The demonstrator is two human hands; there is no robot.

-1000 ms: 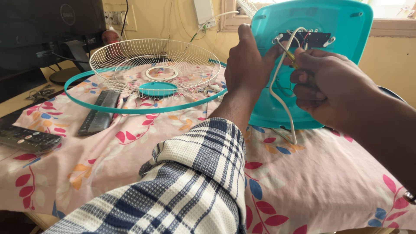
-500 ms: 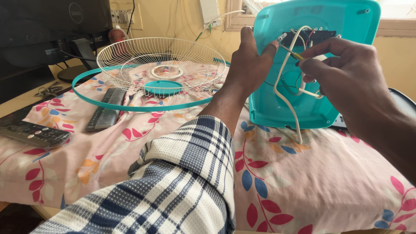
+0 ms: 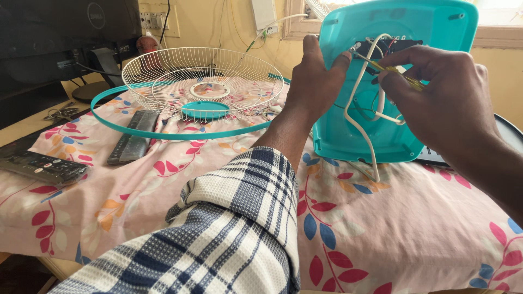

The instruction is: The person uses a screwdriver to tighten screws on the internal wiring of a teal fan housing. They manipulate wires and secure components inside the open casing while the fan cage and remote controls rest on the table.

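floral bedsheet (image 3: 381, 228) | fan grille (image 3: 201, 81), teal ring (image 3: 180, 135), two remotes (image 3: 131, 139)

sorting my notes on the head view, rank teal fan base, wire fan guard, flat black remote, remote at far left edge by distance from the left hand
1. teal fan base, gripped by left hand.
2. wire fan guard, to its left.
3. flat black remote, further left.
4. remote at far left edge.

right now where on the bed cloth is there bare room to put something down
Bare cloth lies below the teal fan base, and more between the remotes and the checked sleeve. The back left is crowded with the wire fan guard and teal ring.
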